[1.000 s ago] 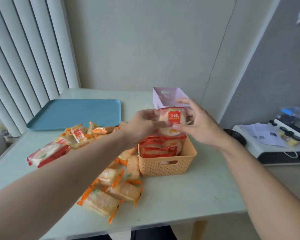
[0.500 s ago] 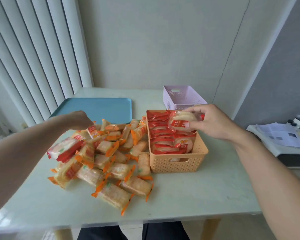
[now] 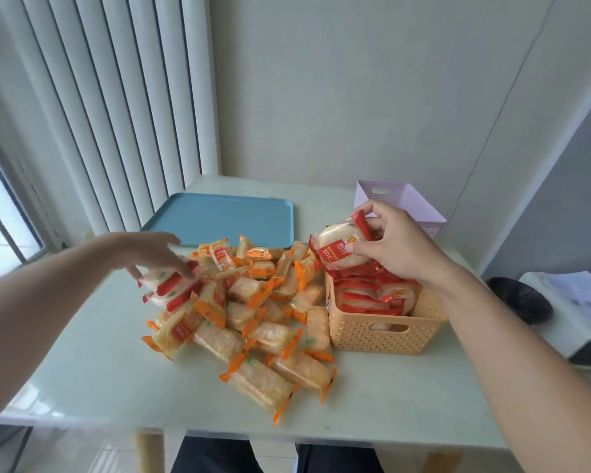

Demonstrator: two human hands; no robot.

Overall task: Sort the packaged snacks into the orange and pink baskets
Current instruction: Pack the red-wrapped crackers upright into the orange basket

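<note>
Pale green table (image 3: 99, 363) w/ blue tray (image 3: 219, 216), white blinds (image 3: 116, 97) behind.

Orange basket (image 3: 382, 334) holds red packs; pink basket (image 3: 401, 203) behind (orange-wrapped pile (image 3: 253, 312) left).

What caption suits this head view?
Right hand holds a red snack pack above the orange basket; left hand reaches the pile.
</note>
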